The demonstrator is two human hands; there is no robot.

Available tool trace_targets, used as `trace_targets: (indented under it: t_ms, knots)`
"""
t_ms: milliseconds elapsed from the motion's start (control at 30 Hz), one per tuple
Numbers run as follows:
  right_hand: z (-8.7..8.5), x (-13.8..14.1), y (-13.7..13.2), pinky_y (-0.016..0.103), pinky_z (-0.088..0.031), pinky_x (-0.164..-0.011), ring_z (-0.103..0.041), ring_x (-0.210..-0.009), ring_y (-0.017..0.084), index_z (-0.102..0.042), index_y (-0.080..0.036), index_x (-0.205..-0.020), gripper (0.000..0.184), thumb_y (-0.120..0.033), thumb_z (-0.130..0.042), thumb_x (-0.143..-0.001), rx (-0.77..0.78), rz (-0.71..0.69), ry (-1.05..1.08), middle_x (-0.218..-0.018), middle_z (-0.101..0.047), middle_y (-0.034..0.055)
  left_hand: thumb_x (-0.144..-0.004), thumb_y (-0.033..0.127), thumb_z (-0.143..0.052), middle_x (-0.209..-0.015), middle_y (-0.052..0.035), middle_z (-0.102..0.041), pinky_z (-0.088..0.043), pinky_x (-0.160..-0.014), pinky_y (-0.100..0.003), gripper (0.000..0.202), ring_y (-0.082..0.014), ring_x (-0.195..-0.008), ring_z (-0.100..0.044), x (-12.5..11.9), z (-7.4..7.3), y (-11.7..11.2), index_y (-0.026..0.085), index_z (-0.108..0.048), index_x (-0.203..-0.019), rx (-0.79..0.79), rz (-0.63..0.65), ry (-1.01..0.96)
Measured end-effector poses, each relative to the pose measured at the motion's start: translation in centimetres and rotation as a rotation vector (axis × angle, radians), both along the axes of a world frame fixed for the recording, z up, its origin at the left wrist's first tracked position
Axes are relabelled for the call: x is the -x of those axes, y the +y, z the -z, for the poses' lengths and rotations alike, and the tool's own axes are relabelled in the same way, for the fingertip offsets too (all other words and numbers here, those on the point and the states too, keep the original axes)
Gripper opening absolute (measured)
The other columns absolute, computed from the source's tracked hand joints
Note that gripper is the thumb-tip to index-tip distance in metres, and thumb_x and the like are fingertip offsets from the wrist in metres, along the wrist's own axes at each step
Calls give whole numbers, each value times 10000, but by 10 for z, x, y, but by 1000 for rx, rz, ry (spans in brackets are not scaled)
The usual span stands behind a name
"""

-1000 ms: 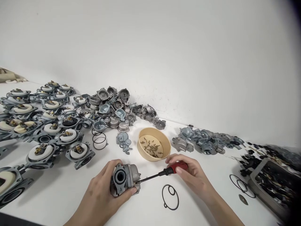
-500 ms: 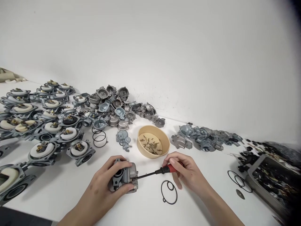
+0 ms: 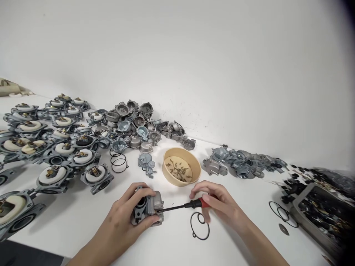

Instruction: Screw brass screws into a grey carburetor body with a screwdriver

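My left hand (image 3: 122, 218) is wrapped round a grey metal carburetor body (image 3: 148, 207) resting on the white table near the front edge. My right hand (image 3: 219, 205) grips the red handle of a screwdriver (image 3: 194, 204). The screwdriver's dark shaft runs leftwards and its tip touches the right side of the carburetor body. A black rubber gasket ring (image 3: 200, 226) lies flat on the table just under my right hand.
A tan bowl (image 3: 181, 162) of small brass screws sits behind my hands. Piles of metal carburetor parts (image 3: 55, 147) cover the left, with more (image 3: 241, 164) at the right. Loose black rings (image 3: 119, 162) lie left of the bowl. A grey tray (image 3: 321, 210) of dark parts stands at the right edge.
My right hand's fingers have shifted round the screwdriver handle while the tip stays against the carburetor body. My left hand has turned the body slightly. The view moved a little.
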State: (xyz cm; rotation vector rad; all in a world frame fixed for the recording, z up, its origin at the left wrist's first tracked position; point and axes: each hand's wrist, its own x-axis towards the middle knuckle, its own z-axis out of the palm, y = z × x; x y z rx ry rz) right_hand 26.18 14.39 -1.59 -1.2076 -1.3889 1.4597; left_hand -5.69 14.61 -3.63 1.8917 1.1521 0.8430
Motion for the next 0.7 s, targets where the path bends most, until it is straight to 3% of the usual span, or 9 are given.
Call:
trace_targets:
  t_ms: [100,233,333,400,467,600,700]
  knots:
    - [1,0,2,260,-392,-460,-492,-355,53,-750,-193,-1025,360,-542,-668,-1003,11,24,-97,-910,-766,65,-966,292,-670,-1320,-54,-627,-550,-909,-346,275,-295,-1155,-700,0,0,-1,364,-643,-1229,-8,1,3]
    - [2,-2,4,282,-444,-588,-572,-624,134,-781,-191,-1019,342,-482,-849,-853,-75,19,-24,-954,-744,84,-990,319,-648,-1348,-59,-609,-564,-888,-350,257,-296,-1146,-709,-1,1,-2,366,-623,-1242,-13,-1,20]
    - [2,-1,4,276,-411,-532,-576,-552,130,-771,-170,-1049,426,-565,-782,-892,18,-55,-9,-862,-716,76,-1004,304,-619,-1352,-60,-599,-567,-904,-365,253,-306,-1189,-700,0,1,-3,372,-605,-1247,-24,9,41]
    - [1,0,3,237,-277,-430,-434,-404,68,-751,-156,-1042,483,-625,-674,-961,121,-95,-73,-726,-657,31,-1009,300,-609,-1361,-60,-591,-573,-893,-363,260,-301,-1185,-703,0,2,-3,378,-596,-1257,-33,11,58]
    - [1,-1,4,219,-179,-426,-307,-408,43,-748,-154,-1023,482,-626,-664,-973,160,-97,-123,-644,-569,-15,-1011,308,-608,-1372,-58,-583,-580,-868,-355,265,-293,-1160,-712,0,2,-3,384,-588,-1265,-48,9,71]
    - [-1,-6,5,246,-279,-521,-436,-611,104,-770,-184,-1037,386,-521,-839,-862,-47,-92,-114,-893,-641,55,-1017,306,-607,-1369,-51,-578,-584,-844,-343,285,-291,-1179,-703,1,4,-2,399,-562,-1283,-71,30,77]
    - [-1,-9,6,257,-281,-495,-442,-533,109,-731,-204,-1169,414,-523,-790,-912,-45,-134,-75,-732,-613,12,-1014,282,-604,-1364,-49,-579,-580,-865,-352,302,-293,-1192,-696,1,4,-2,403,-553,-1287,-78,32,72]
